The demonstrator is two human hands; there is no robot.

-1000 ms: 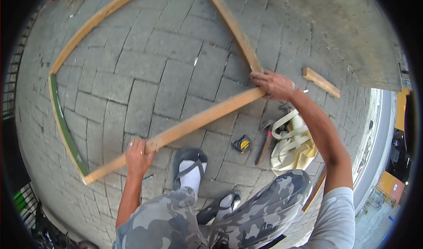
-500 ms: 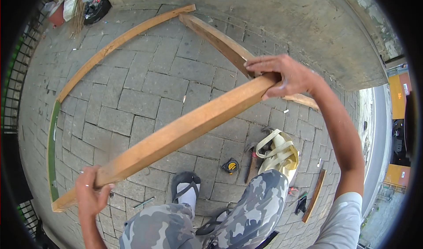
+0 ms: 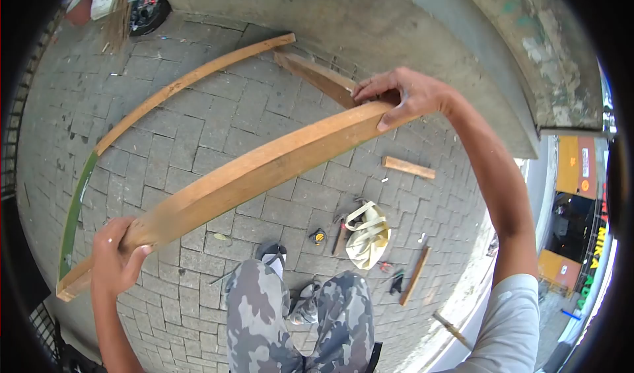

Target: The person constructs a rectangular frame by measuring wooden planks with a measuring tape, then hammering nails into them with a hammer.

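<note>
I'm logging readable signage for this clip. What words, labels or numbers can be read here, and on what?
"NIKA", partly cut off, on the vertical street sign at the right edge.
Green letters lower on that sign: too blurred.
Orange signboard: too small to read.
Tape measure: nothing legible.

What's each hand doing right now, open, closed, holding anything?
Left hand: closed around the lower end of the long wooden plank.
Right hand: gripping the plank's upper end, fingers curled over its top.
</note>
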